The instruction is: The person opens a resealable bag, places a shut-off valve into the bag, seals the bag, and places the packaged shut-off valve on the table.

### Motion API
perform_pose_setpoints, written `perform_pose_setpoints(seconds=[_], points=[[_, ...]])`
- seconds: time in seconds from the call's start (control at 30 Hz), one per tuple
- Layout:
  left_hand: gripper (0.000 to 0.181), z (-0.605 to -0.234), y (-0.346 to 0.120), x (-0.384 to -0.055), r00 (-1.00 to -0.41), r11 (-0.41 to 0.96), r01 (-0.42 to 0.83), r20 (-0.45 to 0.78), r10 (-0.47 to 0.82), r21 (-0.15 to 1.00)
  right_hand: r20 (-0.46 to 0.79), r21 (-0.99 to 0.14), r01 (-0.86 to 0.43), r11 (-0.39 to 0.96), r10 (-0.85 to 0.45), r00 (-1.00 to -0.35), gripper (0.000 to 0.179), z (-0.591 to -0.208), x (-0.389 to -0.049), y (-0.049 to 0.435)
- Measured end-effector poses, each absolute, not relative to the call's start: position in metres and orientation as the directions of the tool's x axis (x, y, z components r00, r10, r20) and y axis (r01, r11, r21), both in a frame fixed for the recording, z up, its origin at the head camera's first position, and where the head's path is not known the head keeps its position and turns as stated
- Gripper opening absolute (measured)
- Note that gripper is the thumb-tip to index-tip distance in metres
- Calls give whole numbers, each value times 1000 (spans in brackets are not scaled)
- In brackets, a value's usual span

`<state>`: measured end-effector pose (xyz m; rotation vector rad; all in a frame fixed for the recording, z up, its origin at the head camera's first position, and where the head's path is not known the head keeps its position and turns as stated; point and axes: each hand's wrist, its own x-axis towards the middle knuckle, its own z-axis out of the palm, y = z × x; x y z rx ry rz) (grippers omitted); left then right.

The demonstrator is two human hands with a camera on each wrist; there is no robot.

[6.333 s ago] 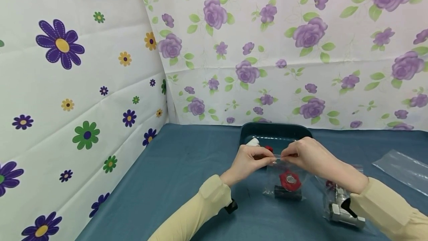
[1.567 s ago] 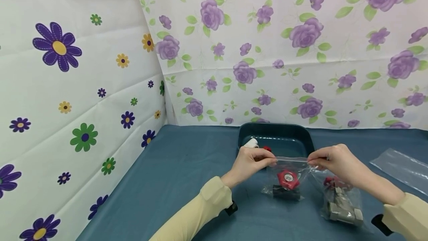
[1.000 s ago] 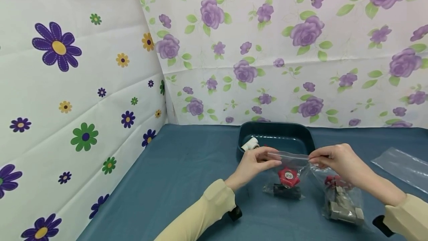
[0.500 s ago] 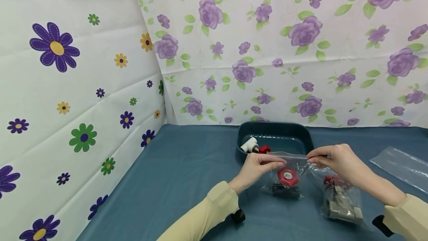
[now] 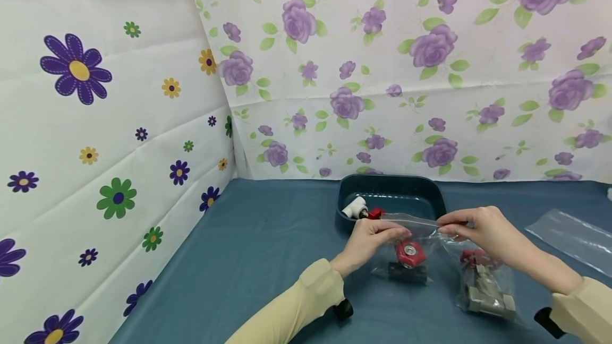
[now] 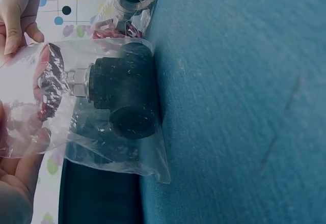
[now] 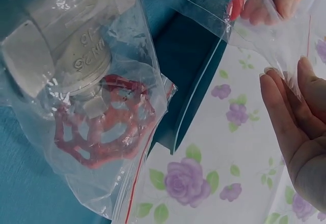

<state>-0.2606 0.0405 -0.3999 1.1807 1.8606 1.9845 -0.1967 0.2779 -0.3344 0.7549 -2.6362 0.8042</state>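
A clear zip-lock bag point(image 5: 423, 235) holds a black valve point(image 5: 407, 272) with a red handwheel point(image 5: 410, 252); the valve's base rests on the table. My left hand point(image 5: 369, 242) pinches the bag at its left side, just below the top, fingertips beside the handwheel. With thumb and fingertips, my right hand point(image 5: 485, 231) pinches the bag's top right corner. In the left wrist view the black valve point(image 6: 125, 89) shows through the plastic. Below my right hand sits a second zip-lock bag point(image 7: 147, 147), containing a metal valve point(image 5: 487, 293) with a red handwheel point(image 7: 107, 127).
Behind my hands stands a dark teal tray point(image 5: 432, 195) holding a white pipe fitting point(image 5: 355, 207) and a red piece point(image 5: 375, 213). A flat clear bag point(image 5: 571, 238) lies on the blue tablecloth point(image 5: 268, 243) at the right. Flowered sheets point(image 5: 306, 68) hang around the table.
My right hand, earlier beside the left at the bag's top, has moved right to the corner. My left hand has lately slid down and right along the bag, uncovering the fittings in the tray.
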Motion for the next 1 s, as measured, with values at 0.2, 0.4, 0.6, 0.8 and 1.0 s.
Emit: perform_pose_setpoints(seconds=[0.2, 0.4, 0.6, 0.8, 1.0], points=[[21, -398, 40, -260, -687, -151, 403, 407, 601, 903, 385, -453, -505, 735, -349, -854, 20, -327, -194, 285], [20, -382, 34, -248, -685, -148, 413, 414, 599, 898, 383, -458, -438, 774, -272, -883, 23, -325, -190, 301], [20, -367, 24, -240, -686, -155, 415, 420, 594, 897, 402, -430, -342, 836, -162, -901, 28, -324, -186, 322], [19, -360, 15, -241, -690, -123, 464, 445, 570, 877, 410, -415, -277, 867, -94, -907, 32, -326, -183, 343], [19, -354, 3, -243, -736, -85, 468, 441, 513, 880, 394, -419, -193, 887, -14, -919, 40, -333, -184, 364]])
